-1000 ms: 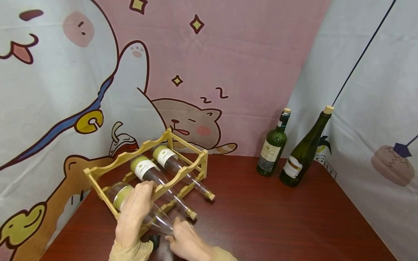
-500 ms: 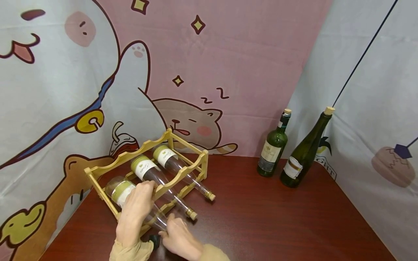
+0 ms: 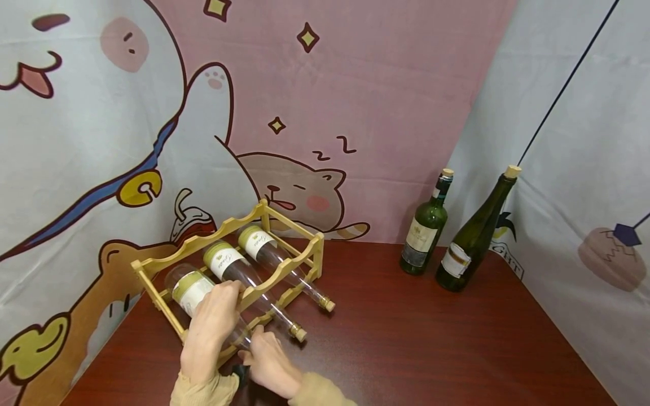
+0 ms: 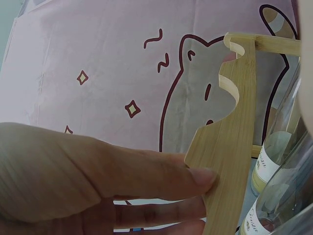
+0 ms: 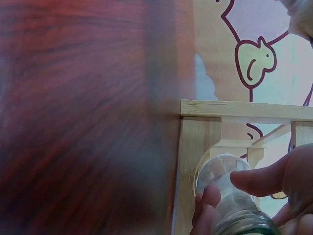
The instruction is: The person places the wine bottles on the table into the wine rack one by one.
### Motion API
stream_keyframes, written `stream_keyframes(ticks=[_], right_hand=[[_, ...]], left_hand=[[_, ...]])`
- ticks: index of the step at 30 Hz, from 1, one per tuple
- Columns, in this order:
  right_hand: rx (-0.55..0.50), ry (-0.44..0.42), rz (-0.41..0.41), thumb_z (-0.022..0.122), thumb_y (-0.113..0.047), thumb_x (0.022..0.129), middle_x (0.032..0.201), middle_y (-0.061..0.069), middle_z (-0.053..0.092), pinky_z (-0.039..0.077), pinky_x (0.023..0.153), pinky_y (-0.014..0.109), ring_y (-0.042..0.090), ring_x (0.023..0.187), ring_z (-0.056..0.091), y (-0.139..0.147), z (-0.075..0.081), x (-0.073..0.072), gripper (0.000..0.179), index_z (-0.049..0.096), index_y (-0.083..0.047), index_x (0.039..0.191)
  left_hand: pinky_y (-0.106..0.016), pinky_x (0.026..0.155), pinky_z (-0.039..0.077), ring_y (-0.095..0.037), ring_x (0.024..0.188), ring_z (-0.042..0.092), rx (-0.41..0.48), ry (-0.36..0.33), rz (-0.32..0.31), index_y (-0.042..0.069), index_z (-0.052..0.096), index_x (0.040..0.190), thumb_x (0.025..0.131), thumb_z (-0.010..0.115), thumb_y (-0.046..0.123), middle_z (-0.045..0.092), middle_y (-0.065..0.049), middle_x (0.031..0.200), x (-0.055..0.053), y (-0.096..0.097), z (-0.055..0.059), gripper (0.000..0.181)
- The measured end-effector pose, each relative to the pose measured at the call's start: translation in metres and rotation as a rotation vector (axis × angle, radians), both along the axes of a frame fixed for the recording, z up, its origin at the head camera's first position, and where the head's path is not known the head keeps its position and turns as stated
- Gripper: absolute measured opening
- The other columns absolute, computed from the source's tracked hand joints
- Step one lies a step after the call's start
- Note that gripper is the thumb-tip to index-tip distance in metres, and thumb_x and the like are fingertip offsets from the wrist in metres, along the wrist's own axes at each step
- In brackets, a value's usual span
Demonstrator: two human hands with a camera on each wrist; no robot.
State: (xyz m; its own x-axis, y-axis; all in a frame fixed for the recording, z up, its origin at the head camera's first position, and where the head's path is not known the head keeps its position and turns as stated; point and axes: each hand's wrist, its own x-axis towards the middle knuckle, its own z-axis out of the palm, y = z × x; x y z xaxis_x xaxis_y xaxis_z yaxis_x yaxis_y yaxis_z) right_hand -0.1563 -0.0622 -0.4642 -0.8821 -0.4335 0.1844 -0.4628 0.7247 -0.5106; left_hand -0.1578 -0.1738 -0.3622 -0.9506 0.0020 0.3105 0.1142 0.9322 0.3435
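Note:
A pale wooden wine rack (image 3: 144, 293) stands on the table at the left. My left hand (image 3: 210, 330) holds its front top rail; in the left wrist view, the thumb presses on the wavy-edged rail (image 4: 230, 132). On the lower tier, at the left end, lies a clear wine bottle (image 3: 195, 290) with a white and yellow-green label. My right hand (image 3: 271, 361) grips that bottle by its neck, which sticks out at the front. Fingers and thumb stand round the glass in the right wrist view. Beside it two similar corked bottles, one middle (image 3: 228, 262) and one right (image 3: 261, 245), lie in the rack.
Toward the back right of the dark red table (image 3: 406, 332) stand two corked green bottles, a shorter one (image 3: 424, 231) and a taller, tilted one (image 3: 472, 237). A printed cartoon cloth (image 3: 376, 113) hangs behind and along the sides.
The left-end clear bottle has slid deeper into the rack, toward the back. My right hand has moved left and slightly back with its neck. My left hand stays on the rail.

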Motion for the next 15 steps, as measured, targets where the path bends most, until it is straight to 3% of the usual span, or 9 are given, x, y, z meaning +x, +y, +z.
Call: stream_keyframes(ticks=[10,15], right_hand=[[-0.010,0.013,0.005,0.068,-0.021,0.082,0.060,0.003,0.055,0.037,0.042,0.023,0.012,0.050,0.054,-0.009,-0.005,-0.004,0.022,0.047,-0.011,0.081],[0.041,0.042,-0.007,0.069,-0.026,0.082,0.063,0.004,0.061,0.041,0.045,0.023,0.014,0.054,0.059,-0.013,-0.006,-0.006,0.033,0.055,-0.001,0.098]], left_hand=[[-0.041,0.052,0.043,-0.025,0.063,0.060,-0.017,-0.004,0.002,0.007,0.060,0.075,0.076,0.065,-0.006,0.063,-0.008,0.072,0.001,0.000,0.001,0.014],[-0.040,0.053,0.044,-0.023,0.062,0.059,-0.038,0.007,-0.002,0.007,0.059,0.074,0.075,0.065,-0.007,0.062,-0.008,0.071,0.000,-0.001,0.001,0.015]])
